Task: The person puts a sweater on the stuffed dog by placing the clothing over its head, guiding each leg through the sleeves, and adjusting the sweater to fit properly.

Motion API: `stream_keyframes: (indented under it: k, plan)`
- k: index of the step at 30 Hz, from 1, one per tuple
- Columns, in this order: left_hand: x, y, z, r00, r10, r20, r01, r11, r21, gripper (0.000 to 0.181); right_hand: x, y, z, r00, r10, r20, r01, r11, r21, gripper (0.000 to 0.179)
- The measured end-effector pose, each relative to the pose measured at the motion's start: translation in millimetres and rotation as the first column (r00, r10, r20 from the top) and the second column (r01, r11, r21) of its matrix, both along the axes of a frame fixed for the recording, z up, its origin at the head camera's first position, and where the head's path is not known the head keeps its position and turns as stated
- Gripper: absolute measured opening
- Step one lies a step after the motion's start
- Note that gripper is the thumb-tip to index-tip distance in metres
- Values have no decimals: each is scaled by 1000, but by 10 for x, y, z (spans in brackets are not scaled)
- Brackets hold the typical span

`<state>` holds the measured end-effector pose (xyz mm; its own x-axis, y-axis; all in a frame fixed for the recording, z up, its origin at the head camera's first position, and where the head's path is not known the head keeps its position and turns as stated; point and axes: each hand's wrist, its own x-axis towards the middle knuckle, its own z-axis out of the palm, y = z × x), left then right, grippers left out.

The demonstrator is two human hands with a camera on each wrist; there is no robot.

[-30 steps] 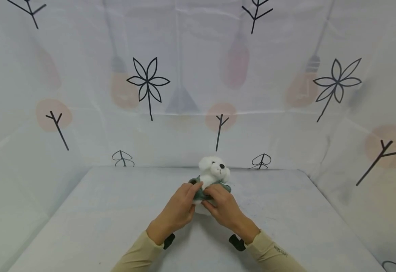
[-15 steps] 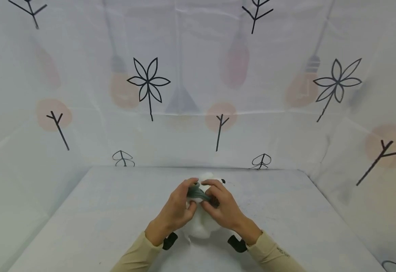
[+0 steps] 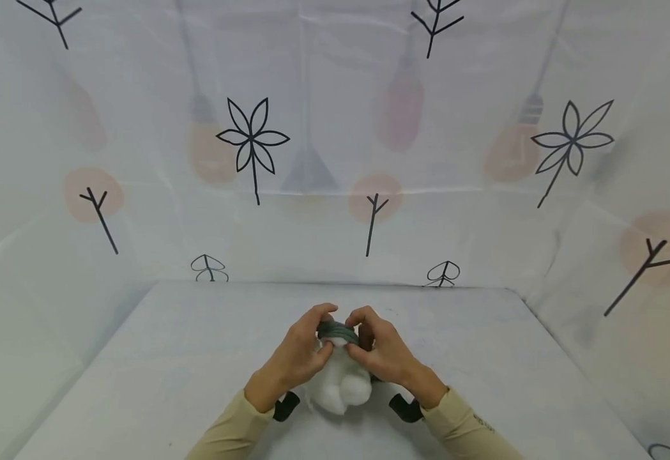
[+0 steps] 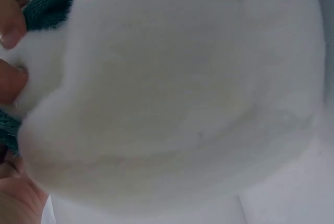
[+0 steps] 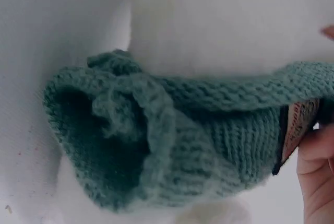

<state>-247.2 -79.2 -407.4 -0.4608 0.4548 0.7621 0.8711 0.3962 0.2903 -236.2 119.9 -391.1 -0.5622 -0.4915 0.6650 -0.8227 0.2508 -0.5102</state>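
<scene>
A white plush dog (image 3: 340, 383) is held just above the table, its furry body toward me and its face out of sight. Around it sits a green knitted sweater (image 3: 337, 331), bunched into a band between my hands. My left hand (image 3: 297, 348) pinches the sweater's left side, thumb below and fingers above. On the other side, my right hand (image 3: 391, 350) grips its right side the same way. White fur (image 4: 172, 93) fills most of the left wrist view. An open, hollow sleeve (image 5: 104, 140) and a patterned patch (image 5: 298, 130) show in the right wrist view.
The white table (image 3: 197, 358) stretches under and around both hands. Behind and beside it hangs a pale curtain (image 3: 312, 160) with printed plants. A black wrist device (image 3: 405, 407) hangs under the right wrist, another black wrist device (image 3: 285, 406) under the left.
The plush dog has tipped over, so its face, seen earlier at the top, is now hidden and white fur bulges toward me. My hands stay on the sweater, which has bunched into a band.
</scene>
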Motion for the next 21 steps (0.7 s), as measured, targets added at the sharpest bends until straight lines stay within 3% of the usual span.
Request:
stream_keyframes:
  k: [2,5,9,12,17,21]
  plan:
    - [5,8,4,1000,-7,2,7,1000,-6,63,-52,16,-83,1000,1,12,-1,1000,14,39]
    - [12,22,2,1000,-9,-12,9,1000,-2,61,-124,35,-205,999,4,-32,-3,1000,30,42]
    - [2,39,-5,995,-7,-96,7,1000,7,58,-178,33,-269,974,-7,-224,9,1000,7,44]
    - [-14,47,-10,986,-13,-165,16,1000,18,57,-204,30,-263,951,-16,-307,13,1000,-12,43]
    - [-32,49,-34,982,-7,-190,10,1000,15,53,-214,38,-211,969,17,-245,-9,999,34,31]
    - [-47,47,-56,982,-8,-191,7,1000,-7,50,-219,26,-196,967,-10,-254,38,994,106,22]
